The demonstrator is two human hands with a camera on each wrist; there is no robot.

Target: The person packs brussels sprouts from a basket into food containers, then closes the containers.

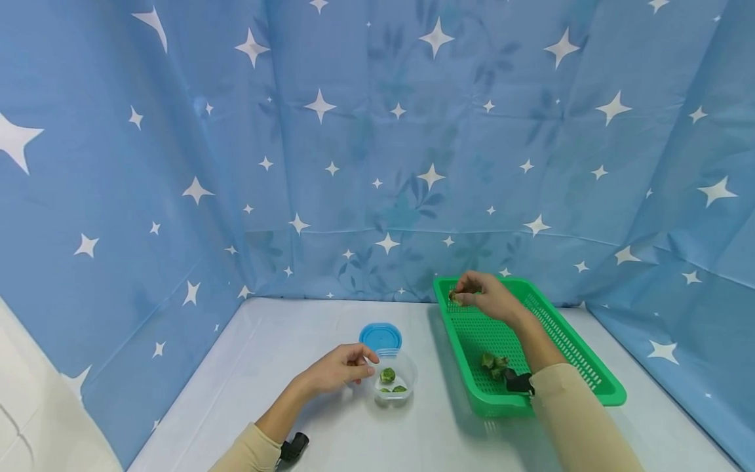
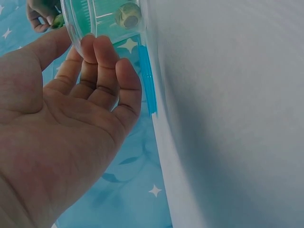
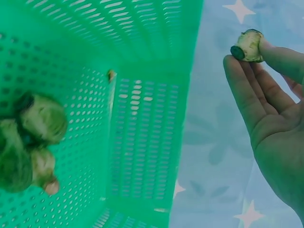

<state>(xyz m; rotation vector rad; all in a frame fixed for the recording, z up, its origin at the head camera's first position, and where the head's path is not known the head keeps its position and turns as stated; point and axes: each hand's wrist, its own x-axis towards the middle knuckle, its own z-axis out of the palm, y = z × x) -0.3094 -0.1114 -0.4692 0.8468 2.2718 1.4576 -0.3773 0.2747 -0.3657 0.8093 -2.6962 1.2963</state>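
My right hand [image 1: 488, 298] pinches a small Brussels sprout [image 3: 250, 46] between thumb and fingertips, above the far left corner of the green basket [image 1: 610, 391]. In the right wrist view the sprout looks pale and yellowish with a dark end. My left hand [image 1: 337, 368] is at the left side of a clear plastic container [image 1: 411, 377], its fingers loosely bent near the rim. Whether its fingertips touch the rim, I cannot tell. Inside the container lie a few green Brussels sprouts [image 1: 387, 375].
A blue lid [image 1: 380, 335] lies on the white table [image 1: 283, 328] just behind the container. More Brussels sprouts [image 3: 43, 118] sit in the near part of the basket, partly behind my right wrist in the head view. A blue star-patterned curtain [image 1: 366, 144] hangs around the table.
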